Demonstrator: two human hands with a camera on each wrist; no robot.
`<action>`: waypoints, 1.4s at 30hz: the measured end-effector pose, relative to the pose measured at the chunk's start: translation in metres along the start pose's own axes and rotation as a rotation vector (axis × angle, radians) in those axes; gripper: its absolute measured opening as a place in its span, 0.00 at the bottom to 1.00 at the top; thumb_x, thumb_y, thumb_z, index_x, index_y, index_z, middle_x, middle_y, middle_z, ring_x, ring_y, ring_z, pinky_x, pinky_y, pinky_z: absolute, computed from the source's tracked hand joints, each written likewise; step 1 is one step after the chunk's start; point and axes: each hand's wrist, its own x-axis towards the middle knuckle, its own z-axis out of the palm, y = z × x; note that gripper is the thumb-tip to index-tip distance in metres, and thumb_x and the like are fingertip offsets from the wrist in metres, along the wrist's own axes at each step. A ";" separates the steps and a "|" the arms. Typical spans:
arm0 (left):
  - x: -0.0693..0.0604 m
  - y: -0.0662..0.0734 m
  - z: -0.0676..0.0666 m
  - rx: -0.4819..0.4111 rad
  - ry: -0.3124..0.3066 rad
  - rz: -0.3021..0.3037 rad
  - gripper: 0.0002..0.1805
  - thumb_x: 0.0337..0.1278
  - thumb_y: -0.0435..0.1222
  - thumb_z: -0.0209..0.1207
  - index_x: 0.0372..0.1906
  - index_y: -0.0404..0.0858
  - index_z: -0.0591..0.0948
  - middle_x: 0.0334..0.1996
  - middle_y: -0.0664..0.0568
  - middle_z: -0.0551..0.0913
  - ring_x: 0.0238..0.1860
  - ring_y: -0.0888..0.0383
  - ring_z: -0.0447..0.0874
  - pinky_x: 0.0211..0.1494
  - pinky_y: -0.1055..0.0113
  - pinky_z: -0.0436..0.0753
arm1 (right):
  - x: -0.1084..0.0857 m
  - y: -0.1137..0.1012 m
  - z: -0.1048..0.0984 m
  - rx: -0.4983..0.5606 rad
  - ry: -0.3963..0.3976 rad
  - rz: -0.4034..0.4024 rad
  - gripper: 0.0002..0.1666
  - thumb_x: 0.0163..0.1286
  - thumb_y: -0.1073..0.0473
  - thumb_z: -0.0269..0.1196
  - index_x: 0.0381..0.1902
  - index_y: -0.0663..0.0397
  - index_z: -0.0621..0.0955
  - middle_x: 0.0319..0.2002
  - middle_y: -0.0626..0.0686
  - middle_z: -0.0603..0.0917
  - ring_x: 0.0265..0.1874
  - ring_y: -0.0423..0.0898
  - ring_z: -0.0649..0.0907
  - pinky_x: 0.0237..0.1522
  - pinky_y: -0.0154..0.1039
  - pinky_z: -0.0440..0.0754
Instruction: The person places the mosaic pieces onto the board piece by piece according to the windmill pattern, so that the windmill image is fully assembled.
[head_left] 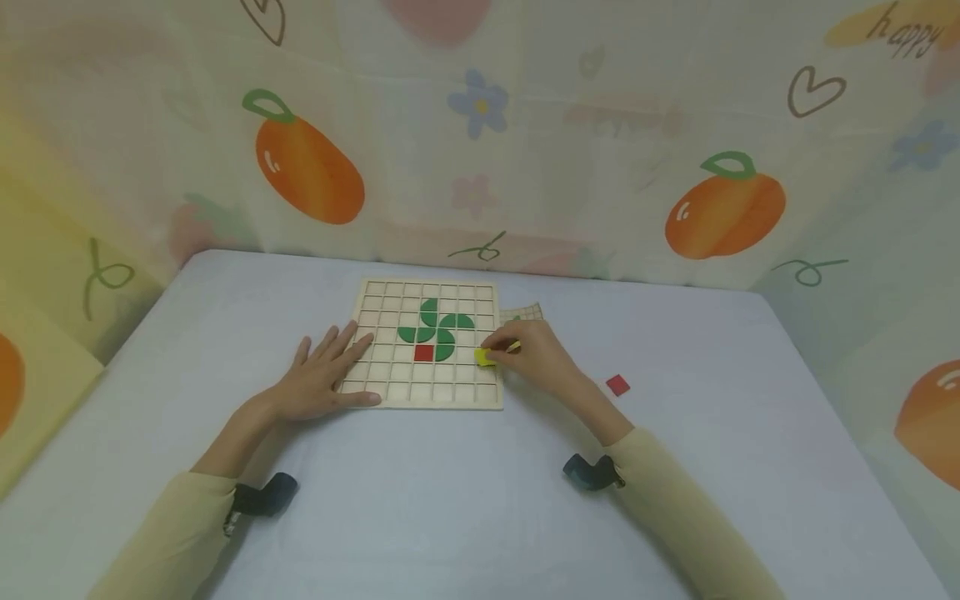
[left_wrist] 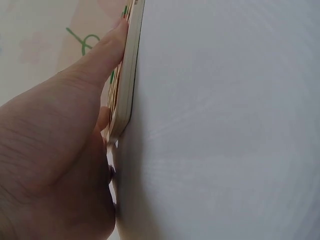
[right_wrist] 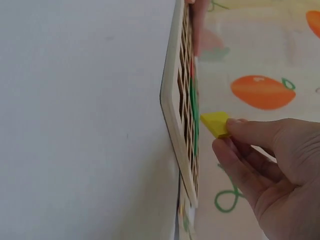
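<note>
A wooden grid board (head_left: 390,393) lies on the table with several green quarter-round tiles (head_left: 445,337) and a red square tile (head_left: 423,353) in its cells. My left hand (head_left: 318,379) rests with spread, straight fingers across the board's left edge, its thumb on the near left corner. Between thumb and fingertips my right hand (head_left: 536,354) pinches a yellow tile (right_wrist: 216,123), held just above the board's right side. More yellow shows behind the fingers in the head view; whether it is a second tile I cannot tell.
Right of my right wrist, another red tile (head_left: 618,384) lies on the white tabletop (head_left: 420,500). A card with a printed grid (head_left: 528,312) lies beside the board's far right edge, partly hidden by the right hand. A patterned cloth (head_left: 585,192) hangs behind the table.
</note>
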 end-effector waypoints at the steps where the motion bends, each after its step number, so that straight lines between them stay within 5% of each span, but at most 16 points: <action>1: 0.000 0.000 0.001 -0.003 -0.001 0.000 0.56 0.54 0.63 0.61 0.78 0.39 0.50 0.78 0.39 0.38 0.76 0.35 0.28 0.70 0.35 0.27 | 0.001 -0.002 0.003 0.004 0.000 0.002 0.07 0.62 0.63 0.70 0.40 0.54 0.89 0.35 0.47 0.87 0.35 0.40 0.82 0.40 0.33 0.83; 15: -0.002 0.004 0.002 -0.003 0.003 -0.015 0.55 0.54 0.63 0.61 0.78 0.40 0.51 0.78 0.38 0.39 0.76 0.35 0.30 0.70 0.35 0.28 | 0.014 -0.029 0.029 0.055 -0.006 -0.097 0.05 0.62 0.66 0.69 0.37 0.57 0.88 0.34 0.48 0.87 0.34 0.39 0.83 0.38 0.27 0.82; 27: -0.001 0.001 0.002 0.018 0.003 -0.013 0.55 0.54 0.64 0.60 0.78 0.40 0.50 0.78 0.39 0.39 0.76 0.36 0.30 0.71 0.35 0.27 | 0.024 -0.042 0.040 0.081 -0.052 -0.105 0.05 0.64 0.65 0.68 0.38 0.56 0.88 0.35 0.48 0.87 0.34 0.39 0.83 0.39 0.28 0.81; 42: 0.000 0.002 0.000 0.015 0.011 -0.005 0.55 0.55 0.63 0.61 0.78 0.40 0.51 0.78 0.39 0.39 0.76 0.35 0.31 0.70 0.34 0.29 | 0.026 -0.051 0.059 -0.020 -0.077 0.009 0.05 0.65 0.63 0.67 0.38 0.56 0.88 0.35 0.48 0.88 0.36 0.40 0.81 0.39 0.31 0.78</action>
